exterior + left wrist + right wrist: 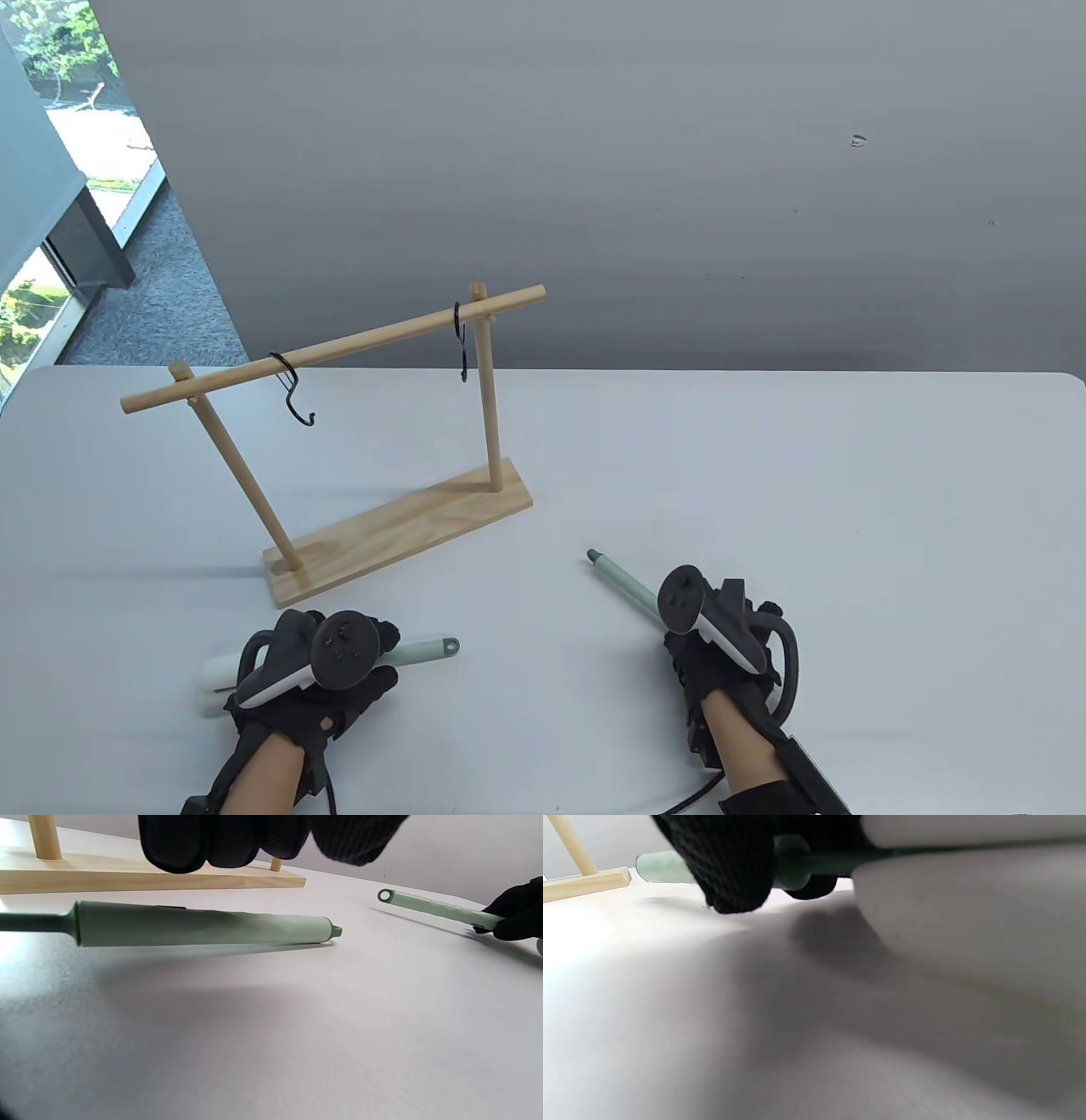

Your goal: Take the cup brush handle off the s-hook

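Two cup brushes with pale green handles are off the rack. One brush [424,650] lies flat on the table with its white sponge head [216,679] to the left. My left hand [373,654] hovers over it; in the left wrist view the fingers [220,840] hang just above the handle [203,927] without touching. My right hand [679,645] grips the second brush handle [624,581], whose ring end points up-left. The right wrist view shows fingers [729,870] wrapped on that handle [666,868], with the sponge head [967,899] close by. Both black S-hooks [293,390] [461,344] hang bare.
The wooden rack stands on its base [407,531] just beyond my left hand, with the crossbar [339,348] sloping up to the right. The white table's far edge [764,373] runs behind the rack. Floor and a window lie far left.
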Tool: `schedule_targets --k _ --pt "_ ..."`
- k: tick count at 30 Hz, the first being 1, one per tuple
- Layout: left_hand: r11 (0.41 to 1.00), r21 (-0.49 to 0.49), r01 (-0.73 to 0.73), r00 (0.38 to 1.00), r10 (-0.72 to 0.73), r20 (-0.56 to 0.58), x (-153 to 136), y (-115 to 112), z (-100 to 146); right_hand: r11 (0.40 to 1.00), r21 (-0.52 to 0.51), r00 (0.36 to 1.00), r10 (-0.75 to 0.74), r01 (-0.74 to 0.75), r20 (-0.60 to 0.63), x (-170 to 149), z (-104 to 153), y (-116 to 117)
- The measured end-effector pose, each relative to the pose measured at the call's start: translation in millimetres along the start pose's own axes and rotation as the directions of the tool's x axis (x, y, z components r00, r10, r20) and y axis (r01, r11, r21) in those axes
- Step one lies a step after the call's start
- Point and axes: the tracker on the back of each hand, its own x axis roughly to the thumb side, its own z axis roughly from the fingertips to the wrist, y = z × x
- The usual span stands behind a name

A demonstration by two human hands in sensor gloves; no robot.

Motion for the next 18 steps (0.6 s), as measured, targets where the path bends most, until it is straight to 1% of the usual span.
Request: schedule_targets --k 18 --pt "1.0 -0.004 0.005 1.0 -0.005 -0.002 0.2 -1.3 -0.8 1.0 0.02 1.0 0.02 -0.02 0.006 2.2 1.1 1.9"
